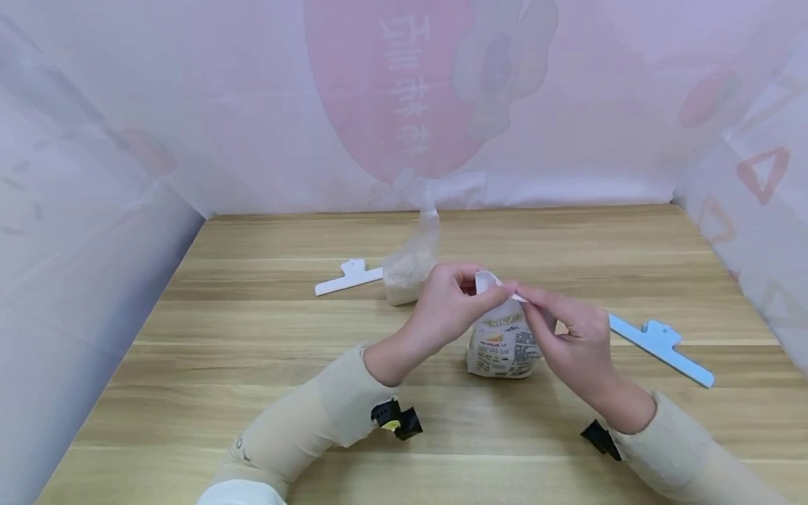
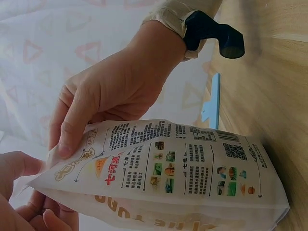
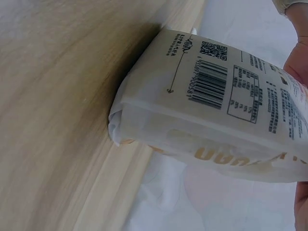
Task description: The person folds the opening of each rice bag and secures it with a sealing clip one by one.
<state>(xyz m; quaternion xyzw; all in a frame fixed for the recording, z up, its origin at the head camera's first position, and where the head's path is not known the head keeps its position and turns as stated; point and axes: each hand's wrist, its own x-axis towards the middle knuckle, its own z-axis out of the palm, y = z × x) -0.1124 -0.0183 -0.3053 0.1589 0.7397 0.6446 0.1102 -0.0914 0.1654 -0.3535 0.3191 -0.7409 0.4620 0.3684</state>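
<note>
A white printed paper bag (image 1: 505, 347) stands upright on the table between my hands. My left hand (image 1: 445, 305) pinches the left part of its top edge. On the other side, my right hand (image 1: 571, 337) pinches the right part of that edge, with the two hands' fingertips close together. In the left wrist view, the bag (image 2: 192, 166) shows small pictures, a QR code and dark print, and its top narrows to a flattened edge. The right wrist view shows the bag's lower end (image 3: 159, 89) with a barcode, resting on the wood. Its contents are hidden.
Behind my left hand stands a see-through plastic bag (image 1: 407, 273) of whitish grains, its top gathered upward. A white clip (image 1: 350, 278) lies to its left. On the right lies a light blue clip (image 1: 663, 345). Printed sheets (image 1: 252, 126) wall the wooden table's back and sides.
</note>
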